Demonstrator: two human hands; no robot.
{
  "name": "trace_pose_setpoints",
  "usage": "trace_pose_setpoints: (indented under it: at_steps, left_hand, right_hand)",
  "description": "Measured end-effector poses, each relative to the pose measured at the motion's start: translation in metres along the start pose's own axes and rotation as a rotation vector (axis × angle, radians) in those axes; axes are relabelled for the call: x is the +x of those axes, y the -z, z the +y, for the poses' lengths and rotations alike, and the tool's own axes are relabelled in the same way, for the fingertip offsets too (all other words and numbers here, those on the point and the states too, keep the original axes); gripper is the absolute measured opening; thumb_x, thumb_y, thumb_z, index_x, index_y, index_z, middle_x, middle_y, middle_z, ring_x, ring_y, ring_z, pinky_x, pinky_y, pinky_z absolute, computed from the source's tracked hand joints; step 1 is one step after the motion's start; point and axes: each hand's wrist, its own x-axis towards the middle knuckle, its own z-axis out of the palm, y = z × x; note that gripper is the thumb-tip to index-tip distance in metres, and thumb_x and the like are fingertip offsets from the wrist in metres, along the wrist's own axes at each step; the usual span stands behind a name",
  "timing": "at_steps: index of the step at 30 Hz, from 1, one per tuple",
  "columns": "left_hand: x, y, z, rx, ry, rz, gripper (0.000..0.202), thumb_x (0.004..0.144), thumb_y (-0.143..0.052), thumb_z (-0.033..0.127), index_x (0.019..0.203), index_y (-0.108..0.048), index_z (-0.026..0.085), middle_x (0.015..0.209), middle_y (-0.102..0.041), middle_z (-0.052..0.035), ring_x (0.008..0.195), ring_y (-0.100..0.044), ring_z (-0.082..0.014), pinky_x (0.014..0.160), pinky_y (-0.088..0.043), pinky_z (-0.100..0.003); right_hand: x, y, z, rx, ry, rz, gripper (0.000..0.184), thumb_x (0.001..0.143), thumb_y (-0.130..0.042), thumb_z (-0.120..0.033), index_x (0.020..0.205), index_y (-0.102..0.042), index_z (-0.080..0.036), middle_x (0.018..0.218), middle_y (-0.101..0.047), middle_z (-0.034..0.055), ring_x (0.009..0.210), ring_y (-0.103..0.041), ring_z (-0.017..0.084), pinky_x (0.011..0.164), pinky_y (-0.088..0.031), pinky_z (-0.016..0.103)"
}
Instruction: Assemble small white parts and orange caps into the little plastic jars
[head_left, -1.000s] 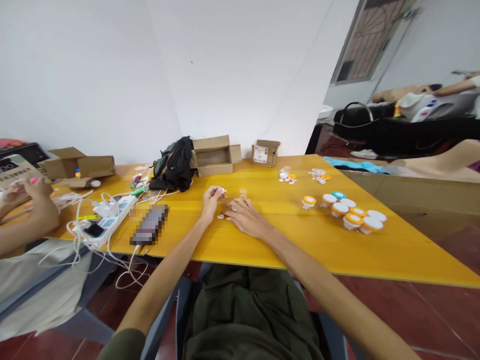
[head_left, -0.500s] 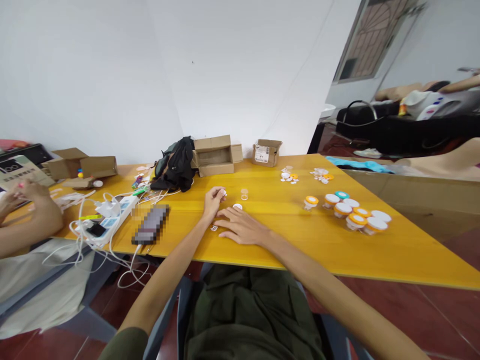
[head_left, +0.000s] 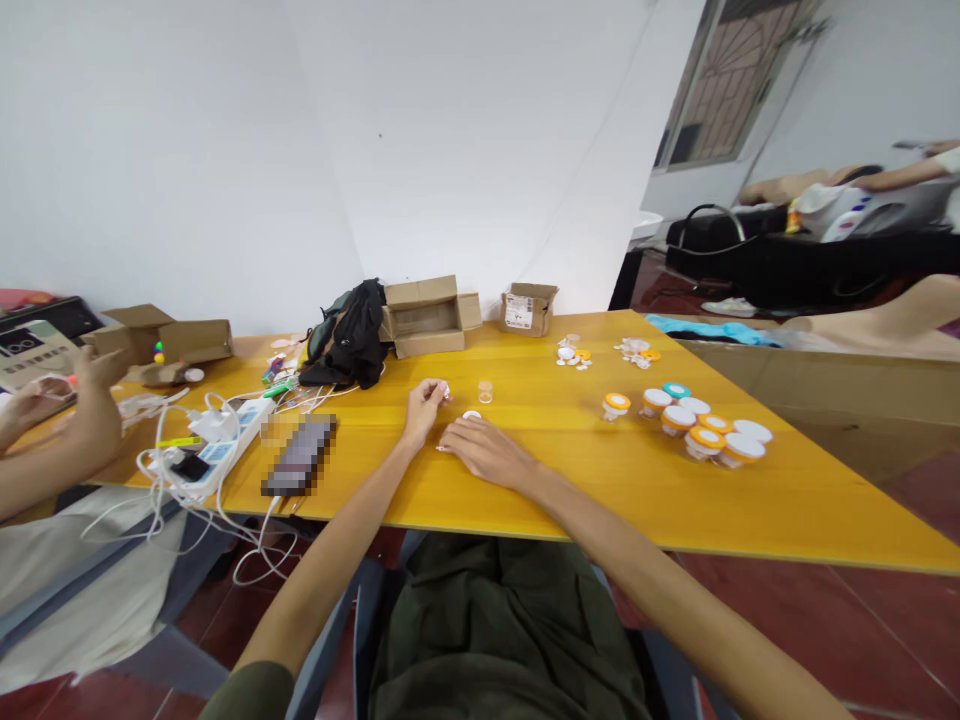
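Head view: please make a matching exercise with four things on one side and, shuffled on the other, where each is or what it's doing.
1. Wearer's bare left hand
2. Small clear round container
3. Black fabric bag
4. White rectangular power strip

A. Carries a white charger plug
B. Pinches a small whitish piece
C. Beside an open brown cardboard box
D. Just beyond the wearer's bare right hand

Pairs: 1-B, 2-D, 3-C, 4-A

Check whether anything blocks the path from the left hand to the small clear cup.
Nothing visible stands between the left hand and the clear cup; the white disc sits nearer the person, beside the right hand.
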Motion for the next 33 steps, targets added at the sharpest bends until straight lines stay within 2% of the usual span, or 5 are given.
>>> trace_pose_setpoints:
  at_steps: [5, 8, 13, 22, 33]
  left_hand:
    - [-0.003, -0.002, 0.004, -0.032, 0.042, -0.096, 0.037, 0.071, -0.076, 0.05, 0.084, -0.067, 0.017, 0.071, -0.071, -0.0018, 0.06, -0.065, -0.0145, 0.063, -0.054, -0.028]
    - [-0.005, -0.004, 0.004, -0.006, 0.015, -0.148, 0.037, 0.07, -0.077, 0.048, 0.088, -0.071, 0.016, 0.072, -0.073, -0.0029, 0.061, -0.066, -0.0153, 0.064, -0.055, -0.029]
    - [-0.006, -0.007, 0.002, -0.025, 0.051, -0.226, 0.038, 0.066, -0.082, 0.039, 0.094, -0.074, 0.016, 0.088, -0.077, -0.0063, 0.068, -0.071, -0.0182, 0.075, -0.058, -0.034]
    - [-0.006, -0.009, 0.002, 0.009, 0.025, -0.252, 0.031, 0.06, -0.084, 0.032, 0.084, -0.072, 0.016, 0.083, -0.077, -0.0061, 0.078, -0.073, -0.0216, 0.08, -0.058, -0.035]
    - [-0.008, -0.012, 0.003, 0.006, 0.021, -0.301, 0.032, 0.059, -0.085, 0.032, 0.086, -0.076, 0.016, 0.088, -0.078, -0.0091, 0.084, -0.073, -0.0245, 0.083, -0.058, -0.037]
  right_hand:
    - [-0.001, 0.008, 0.011, 0.056, -0.193, 0.176, 0.022, 0.099, -0.043, -0.023, 0.093, -0.065, -0.023, 0.09, -0.07, 0.0072, 0.085, -0.063, 0.021, 0.081, -0.049, 0.035]
    - [-0.002, 0.014, 0.019, 0.114, -0.332, 0.264, 0.021, 0.098, -0.045, -0.026, 0.09, -0.064, -0.024, 0.085, -0.069, 0.006, 0.08, -0.063, 0.021, 0.078, -0.05, 0.034]
    - [-0.003, 0.017, 0.028, 0.206, -0.512, 0.375, 0.019, 0.095, -0.049, -0.031, 0.084, -0.064, -0.025, 0.082, -0.07, 0.0048, 0.079, -0.065, 0.021, 0.074, -0.051, 0.033]
    - [-0.002, 0.015, 0.03, 0.357, -0.518, 0.382, 0.02, 0.093, -0.05, -0.032, 0.086, -0.067, -0.024, 0.086, -0.072, 0.0037, 0.08, -0.067, 0.02, 0.075, -0.052, 0.032]
    - [-0.004, 0.017, 0.032, 0.345, -0.511, 0.357, 0.022, 0.093, -0.052, -0.033, 0.088, -0.072, -0.026, 0.088, -0.074, 0.0043, 0.082, -0.067, 0.022, 0.077, -0.053, 0.035]
